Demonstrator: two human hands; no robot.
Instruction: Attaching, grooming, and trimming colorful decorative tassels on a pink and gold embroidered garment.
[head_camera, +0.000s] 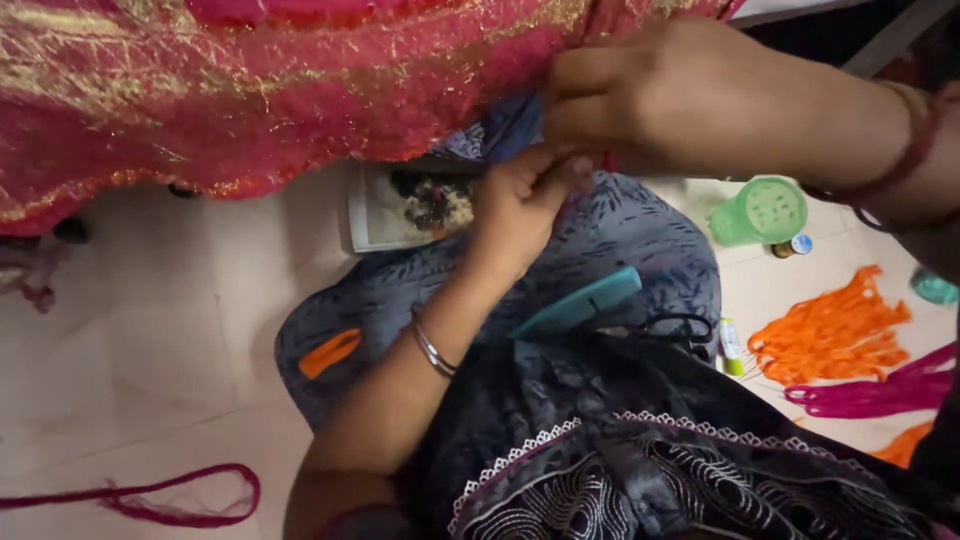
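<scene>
The left forearm is bare, with a thin silver bangle (433, 350) at the wrist. The right wrist wears red and gold bangles (915, 140). A dark grey patterned garment (640, 470) has white lace trim.

1 flat rectangular printed card or packet with a white border and a dark, mottled picture (410, 207) lies on the pale floor, partly under the pink fabric's edge. 1 small upright tube with a white and yellow-green label (731, 346) lies on the floor by the blue-grey cloth, beside the orange threads. No signs or screens in view.
</scene>
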